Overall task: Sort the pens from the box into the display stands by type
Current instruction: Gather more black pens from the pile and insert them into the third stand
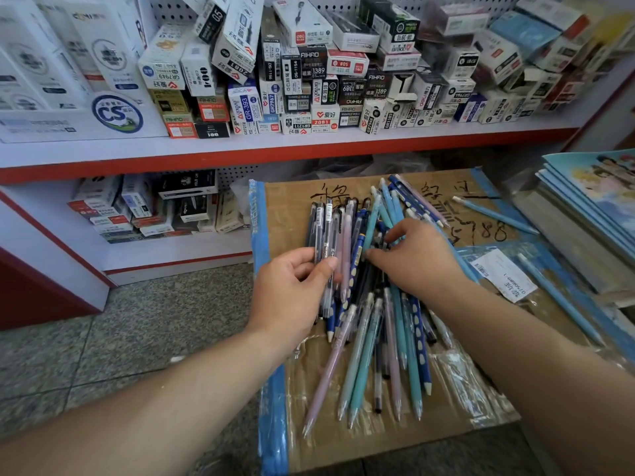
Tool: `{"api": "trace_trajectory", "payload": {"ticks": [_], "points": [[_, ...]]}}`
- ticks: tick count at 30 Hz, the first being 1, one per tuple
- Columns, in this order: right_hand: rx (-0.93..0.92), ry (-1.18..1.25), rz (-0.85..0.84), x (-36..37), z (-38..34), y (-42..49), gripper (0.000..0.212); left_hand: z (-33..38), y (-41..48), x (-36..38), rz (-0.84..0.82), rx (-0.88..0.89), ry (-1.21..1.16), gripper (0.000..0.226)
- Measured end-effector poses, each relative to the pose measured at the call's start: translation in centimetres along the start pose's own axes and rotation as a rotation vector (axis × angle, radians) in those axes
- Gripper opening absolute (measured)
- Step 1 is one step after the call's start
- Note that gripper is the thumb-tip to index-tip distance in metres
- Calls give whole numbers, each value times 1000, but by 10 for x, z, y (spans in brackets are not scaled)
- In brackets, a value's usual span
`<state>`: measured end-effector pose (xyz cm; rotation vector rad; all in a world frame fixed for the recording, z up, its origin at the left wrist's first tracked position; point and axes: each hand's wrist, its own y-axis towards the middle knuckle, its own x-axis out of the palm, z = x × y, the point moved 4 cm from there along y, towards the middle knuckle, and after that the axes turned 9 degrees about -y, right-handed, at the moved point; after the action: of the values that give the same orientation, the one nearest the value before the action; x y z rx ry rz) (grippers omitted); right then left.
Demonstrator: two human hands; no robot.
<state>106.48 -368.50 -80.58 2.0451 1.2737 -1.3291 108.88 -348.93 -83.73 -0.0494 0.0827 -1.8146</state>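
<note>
A heap of mixed pens (pixel 378 338) lies on top of a taped cardboard box (pixel 295 207): teal, pink, dark blue and clear black ones. My left hand (pixel 292 290) grips a bundle of clear black gel pens (pixel 324 228) that stick up from its fingers. My right hand (pixel 415 259) rests on the middle of the heap, its curled fingertips pinching among the pens; which pen it pinches is hidden. Two light blue pens (pixel 494 214) lie apart at the right. No display stand is in view.
A white and red shelf (pixel 275 149) behind the box carries many stacked pen boxes (pixel 309 73). More boxes (pixel 144 207) stand on the lower shelf. Blue notebooks (pixel 591 201) are stacked at the right. A white label (pixel 501 273) sticks on the box. Speckled floor (pixel 137 338) lies left.
</note>
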Motion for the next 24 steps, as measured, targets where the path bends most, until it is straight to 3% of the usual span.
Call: {"api": "trace_trajectory", "payload": {"ticks": [9,17,24], "points": [[-66,-69,34,0,-5,-4,46,4,-4,2,-7,-14,47,15],[76,218,-40,0,3,1,46,1,-2,2,-19,-8,37,43],[126,387,-42,-8,7,1,32,1,-2,1,-35,-1,56,46]]}}
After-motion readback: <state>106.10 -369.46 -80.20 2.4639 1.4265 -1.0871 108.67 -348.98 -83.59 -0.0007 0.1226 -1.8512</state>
